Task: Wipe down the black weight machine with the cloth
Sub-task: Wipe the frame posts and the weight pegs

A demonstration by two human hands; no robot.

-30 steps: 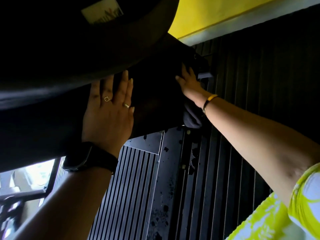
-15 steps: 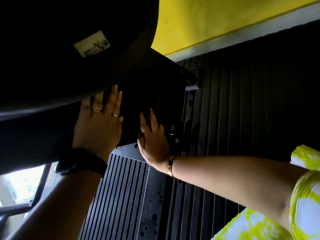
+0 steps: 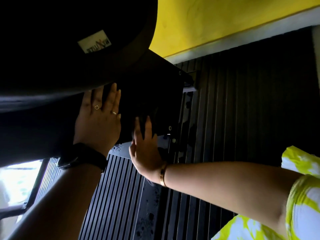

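The black weight machine fills the upper left: a padded part with a label and below it a flat black panel. My left hand lies flat on the panel with straight fingers, just under the pad. My right hand presses with straight fingers on the panel's lower edge, to the right of my left hand. The dark cloth is mostly hidden under my right palm; a dark bit shows below the wrist.
A ribbed black floor mat lies beneath the machine, with a speckled metal base plate near my right hand. A yellow wall with a white skirting runs behind. A bright window opening is at lower left.
My right hand with the cloth has slid from the panel's far upper corner down and left to its lower edge. My left hand has stayed flat on the panel.
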